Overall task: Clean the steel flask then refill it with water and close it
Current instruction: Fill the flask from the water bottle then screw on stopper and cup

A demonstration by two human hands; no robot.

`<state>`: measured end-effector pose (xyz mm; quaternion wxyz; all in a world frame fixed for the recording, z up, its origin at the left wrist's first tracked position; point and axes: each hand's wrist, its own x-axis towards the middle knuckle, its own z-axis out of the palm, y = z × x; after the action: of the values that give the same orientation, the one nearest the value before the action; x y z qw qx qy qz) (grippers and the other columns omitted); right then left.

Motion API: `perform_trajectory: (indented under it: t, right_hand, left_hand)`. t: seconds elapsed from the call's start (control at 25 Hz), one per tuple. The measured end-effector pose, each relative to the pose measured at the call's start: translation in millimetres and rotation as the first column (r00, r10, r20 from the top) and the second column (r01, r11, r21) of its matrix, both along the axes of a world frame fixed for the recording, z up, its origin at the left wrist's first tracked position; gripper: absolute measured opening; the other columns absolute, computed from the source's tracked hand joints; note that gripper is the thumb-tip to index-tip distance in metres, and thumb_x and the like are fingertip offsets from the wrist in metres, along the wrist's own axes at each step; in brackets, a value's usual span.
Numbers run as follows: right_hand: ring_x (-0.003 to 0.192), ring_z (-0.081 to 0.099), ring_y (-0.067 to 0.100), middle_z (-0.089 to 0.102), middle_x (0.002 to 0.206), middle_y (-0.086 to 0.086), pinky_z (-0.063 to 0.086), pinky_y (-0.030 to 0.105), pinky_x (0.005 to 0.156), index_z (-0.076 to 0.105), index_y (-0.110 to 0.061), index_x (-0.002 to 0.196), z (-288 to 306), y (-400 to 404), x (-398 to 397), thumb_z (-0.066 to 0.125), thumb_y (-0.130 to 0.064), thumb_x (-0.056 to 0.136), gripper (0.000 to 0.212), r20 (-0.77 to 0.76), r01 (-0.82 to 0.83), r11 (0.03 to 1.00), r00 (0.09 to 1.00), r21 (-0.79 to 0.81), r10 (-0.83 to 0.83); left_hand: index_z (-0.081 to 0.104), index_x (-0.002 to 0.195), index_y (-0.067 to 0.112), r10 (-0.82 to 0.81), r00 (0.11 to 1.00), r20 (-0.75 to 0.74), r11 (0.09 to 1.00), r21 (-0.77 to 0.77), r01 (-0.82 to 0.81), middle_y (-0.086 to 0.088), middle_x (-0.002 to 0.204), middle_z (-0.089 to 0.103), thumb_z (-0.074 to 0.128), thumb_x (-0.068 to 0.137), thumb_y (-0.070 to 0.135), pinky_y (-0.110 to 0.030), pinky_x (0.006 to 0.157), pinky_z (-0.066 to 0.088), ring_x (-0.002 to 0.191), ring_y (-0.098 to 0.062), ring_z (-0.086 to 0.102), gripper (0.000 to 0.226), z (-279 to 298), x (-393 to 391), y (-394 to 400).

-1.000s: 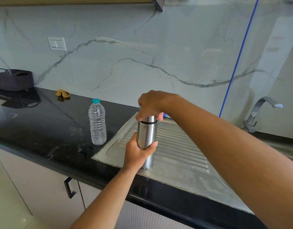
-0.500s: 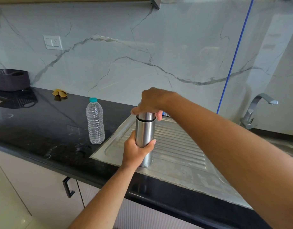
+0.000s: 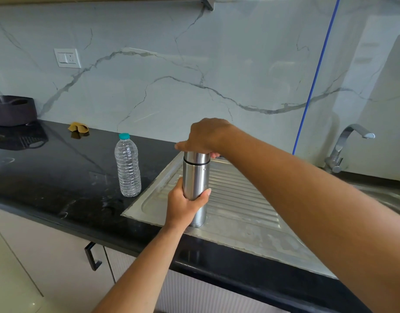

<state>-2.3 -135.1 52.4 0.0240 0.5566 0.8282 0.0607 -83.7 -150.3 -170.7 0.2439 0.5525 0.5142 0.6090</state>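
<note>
The tall cylindrical steel flask [image 3: 195, 177] stands upright on ribbed steel drainboard [image 3: 239, 199] set in black stone counter [image 3: 47, 177] — left hand [image 3: 184, 205] grips its body, right hand [image 3: 205, 136] is curled over cap w/ fingers closed.

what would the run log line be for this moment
left hand: grips cylindrical steel flask body | right hand: grips its steel cap | flask: upright on ribbed steel drainboard | clear plastic bottle: capped, on black counter
</note>
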Motion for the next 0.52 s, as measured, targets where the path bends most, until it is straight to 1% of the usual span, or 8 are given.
perform_trajectory:
  t: [0.04,0.12,0.2,0.28,0.32,0.4,0.44,0.52]
  right_hand:
    - [0.078,0.06,0.022,0.054,0.073,0.002,0.046,0.033,0.077,0.061,-0.011,0.107,-4.7,-0.4,-0.8,0.032,-0.077,0.096,0.073,0.01,0.033,0.999,0.999,0.018,-0.033]
    - [0.084,0.061,0.024,0.052,0.079,0.005,0.048,0.035,0.081,0.057,-0.016,0.119,0.4,-3.2,-1.4,0.025,-0.084,0.092,0.08,-0.056,0.116,0.984,0.991,-0.134,-0.125]
    - [0.08,0.066,0.027,0.06,0.096,0.013,0.056,0.037,0.081,0.05,-0.013,0.118,13.7,-3.5,0.0,0.043,-0.074,0.095,0.066,-0.107,0.113,0.946,0.983,-0.305,-0.152]
    - [0.077,0.073,0.026,0.066,0.111,0.015,0.062,0.037,0.08,0.057,-0.01,0.118,21.6,2.9,2.7,0.064,-0.05,0.092,0.048,-0.079,0.013,0.957,0.996,-0.289,-0.038]
    - [0.071,0.075,0.024,0.069,0.108,0.013,0.062,0.034,0.075,0.062,-0.012,0.113,21.0,5.4,3.4,0.068,-0.044,0.09,0.04,-0.074,-0.032,0.967,0.997,-0.253,0.013]
    - [0.058,0.07,0.018,0.07,0.083,0.007,0.053,0.027,0.062,0.064,-0.013,0.093,13.1,5.5,5.9,0.066,-0.054,0.091,0.041,-0.085,-0.056,0.987,0.995,-0.149,0.043]
    - [0.059,0.066,0.016,0.067,0.075,0.005,0.048,0.028,0.062,0.063,-0.012,0.088,6.4,5.1,7.0,0.059,-0.064,0.092,0.052,-0.072,-0.034,0.996,0.997,-0.082,0.028]
    - [0.067,0.06,0.016,0.063,0.076,0.004,0.045,0.03,0.068,0.063,-0.01,0.097,-1.9,4.8,6.8,0.04,-0.081,0.091,0.075,-0.033,0.015,0.999,0.999,-0.047,-0.017]
  left_hand:
    - [0.064,0.121,0.02,-0.001,1.0,0.001,1.0,-0.001,0.001,0.011,0.095,0.071,0.089,0.076,0.031,-0.011,0.065,0.055,0.086,0.004,0.068,0.053,0.1,0.0,-0.2]
    - [0.063,0.121,0.02,-0.005,1.0,0.001,1.0,0.001,0.005,0.012,0.096,0.071,0.089,0.076,0.031,-0.01,0.065,0.054,0.087,0.005,0.068,0.053,0.4,0.4,-0.8]
    - [0.062,0.122,0.021,-0.009,1.0,0.0,1.0,0.003,0.009,0.013,0.097,0.07,0.088,0.076,0.029,-0.008,0.065,0.053,0.088,0.006,0.068,0.053,2.0,0.6,-1.8]
    - [0.061,0.123,0.023,-0.016,1.0,-0.001,1.0,0.003,0.016,0.014,0.098,0.069,0.088,0.076,0.029,-0.007,0.065,0.052,0.088,0.008,0.067,0.054,2.7,-0.1,-1.2]
    - [0.06,0.123,0.023,-0.017,1.0,-0.002,1.0,0.003,0.017,0.014,0.098,0.069,0.088,0.077,0.029,-0.007,0.065,0.052,0.088,0.008,0.067,0.054,2.4,-0.4,-0.8]
    - [0.061,0.123,0.021,-0.013,1.0,0.001,1.0,0.001,0.013,0.012,0.098,0.07,0.089,0.076,0.029,-0.008,0.065,0.053,0.088,0.007,0.067,0.054,1.0,-0.2,-0.2]
    - [0.062,0.124,0.02,-0.01,1.0,0.003,1.0,-0.002,0.01,0.011,0.098,0.071,0.089,0.076,0.03,-0.009,0.065,0.054,0.088,0.006,0.068,0.055,0.5,-0.3,-0.2]
    - [0.063,0.125,0.019,-0.007,1.0,0.001,1.0,-0.004,0.007,0.01,0.098,0.071,0.089,0.076,0.032,-0.01,0.066,0.055,0.088,0.005,0.068,0.057,-0.5,-0.3,-0.2]
